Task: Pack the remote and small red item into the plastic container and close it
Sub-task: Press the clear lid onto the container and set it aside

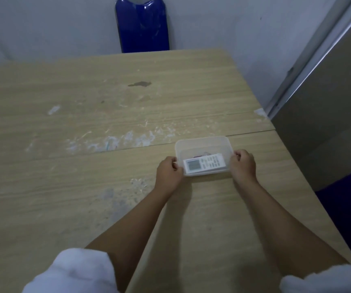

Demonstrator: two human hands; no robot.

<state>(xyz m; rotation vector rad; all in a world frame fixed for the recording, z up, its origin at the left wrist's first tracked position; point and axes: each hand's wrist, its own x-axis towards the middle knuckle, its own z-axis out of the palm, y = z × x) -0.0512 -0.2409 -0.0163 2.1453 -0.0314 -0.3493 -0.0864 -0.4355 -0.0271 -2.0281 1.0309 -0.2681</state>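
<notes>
Hands bracket the box: the left hand (168, 171) curls its fingers over the box's short wall at nine o'clock, the right hand (243, 163) does the same on the wall at three o'clock, each grip closed loosely on the rim with thumb and fingertips pressing the plastic rather than clenched. Between them sits the box (204, 142), a translucent rectangular tub with its long axis running nine to three, so both hands are equally near and neither has to reach. Whether a lid is already seated I cannot tell; the plastic is clear, the top looks flat and faintly glossy, and no separate lid lies anywhere on the desk (107, 115), which suggests the hands may be pressing it shut at the ends. Inside, the remote (204, 163) lies flat along the near wall, parallel to the box's long axis, its display toward nine o'clock and its buttons toward three. Just behind it, toward twelve o'clock, a small red item (201, 154) shows dimly through the plastic, touching or almost touching the remote. Packing therefore looks finished, and the closing step is what remains or is under way. Farther out, a blue chair (142, 24) stands past the desk's far edge at twelve o'clock.
</notes>
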